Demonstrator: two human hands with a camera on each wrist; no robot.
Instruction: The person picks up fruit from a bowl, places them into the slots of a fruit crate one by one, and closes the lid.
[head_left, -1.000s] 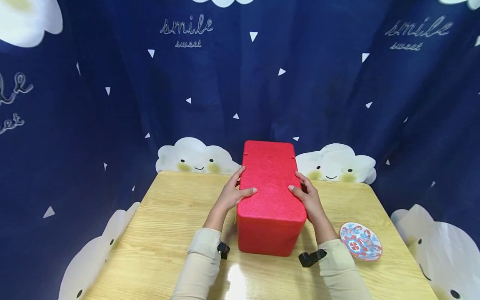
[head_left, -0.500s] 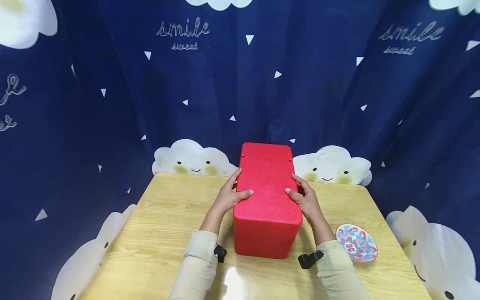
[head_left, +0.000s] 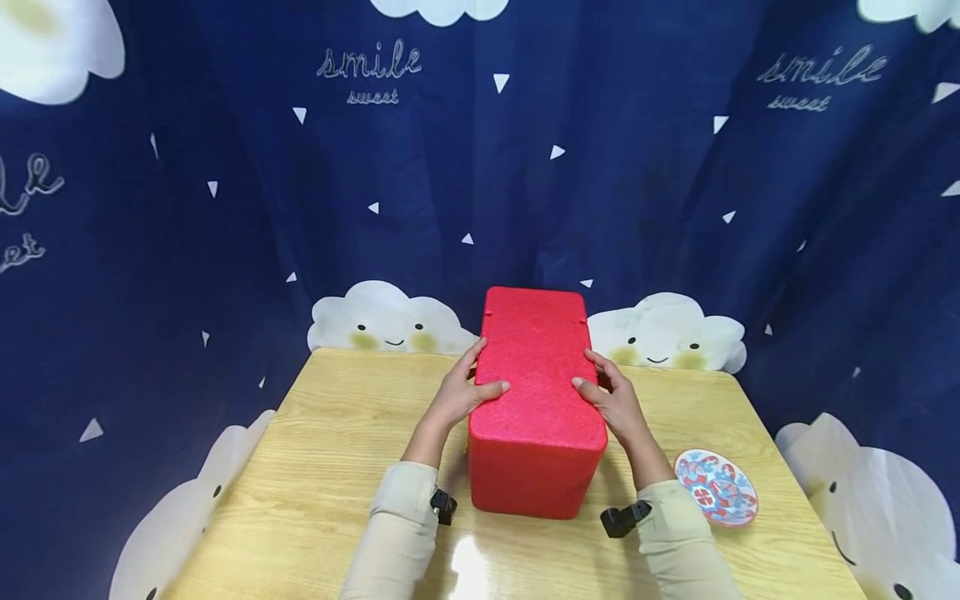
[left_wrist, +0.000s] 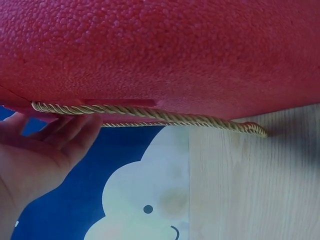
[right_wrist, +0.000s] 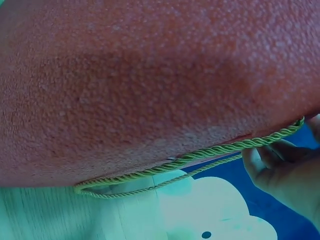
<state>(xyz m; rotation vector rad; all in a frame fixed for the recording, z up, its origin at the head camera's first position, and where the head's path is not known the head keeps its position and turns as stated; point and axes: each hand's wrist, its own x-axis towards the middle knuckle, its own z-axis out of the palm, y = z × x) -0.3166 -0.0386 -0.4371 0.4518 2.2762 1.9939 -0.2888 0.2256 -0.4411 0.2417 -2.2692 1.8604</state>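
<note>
A red foam box (head_left: 534, 392) with rounded edges stands on the wooden table in the head view. My left hand (head_left: 456, 395) holds its left side, thumb on the top edge and fingers down along the wall. On the opposite side my right hand (head_left: 617, 405) grips in the same way. A gold twisted cord (left_wrist: 150, 113) runs along the box's left wall in the left wrist view, close to the fingertips. Another twisted cord (right_wrist: 215, 150) loops along the right wall in the right wrist view, beside the right fingers. The box's inside is hidden.
A patterned red, blue and white plate (head_left: 717, 487) lies right of the right forearm on the wooden table (head_left: 330, 450). Behind the table hangs a dark blue curtain (head_left: 420, 167) with white clouds and triangles. Black wrist cameras (head_left: 626, 518) sit at both cuffs.
</note>
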